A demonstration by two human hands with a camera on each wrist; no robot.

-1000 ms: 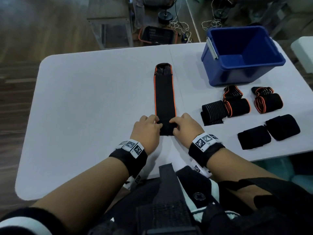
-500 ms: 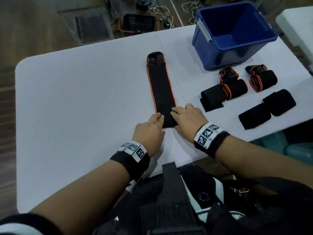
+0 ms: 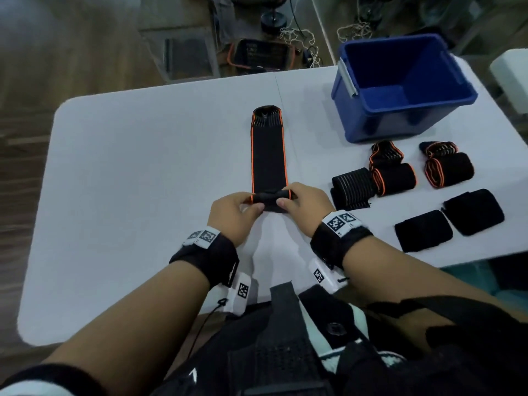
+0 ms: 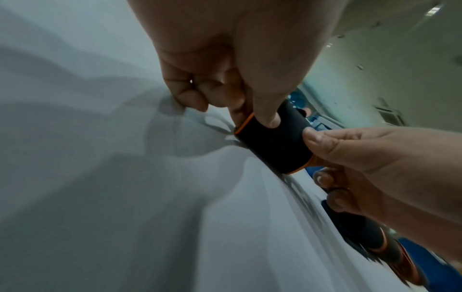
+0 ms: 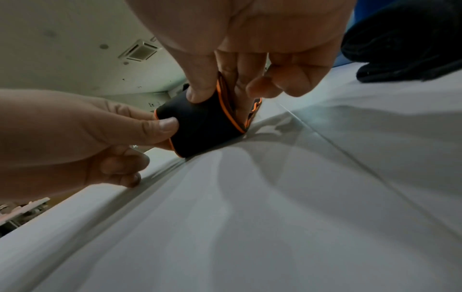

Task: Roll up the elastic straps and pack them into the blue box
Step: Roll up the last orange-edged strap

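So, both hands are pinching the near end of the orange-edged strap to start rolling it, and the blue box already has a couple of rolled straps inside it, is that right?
Not quite: the head view shows the blue box with nothing inside; the rolled straps lie on the table beside it. The rest holds: the left hand and right hand both pinch the near end of the orange-edged strap.

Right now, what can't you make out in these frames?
- Far corners of the blue box floor: head view, hidden by its own walls.
- Rolled core of the orange-edged strap: all views, covered by left hand and right hand.
- Rolled straps: left wrist view, blurred and cut off by the right forearm.
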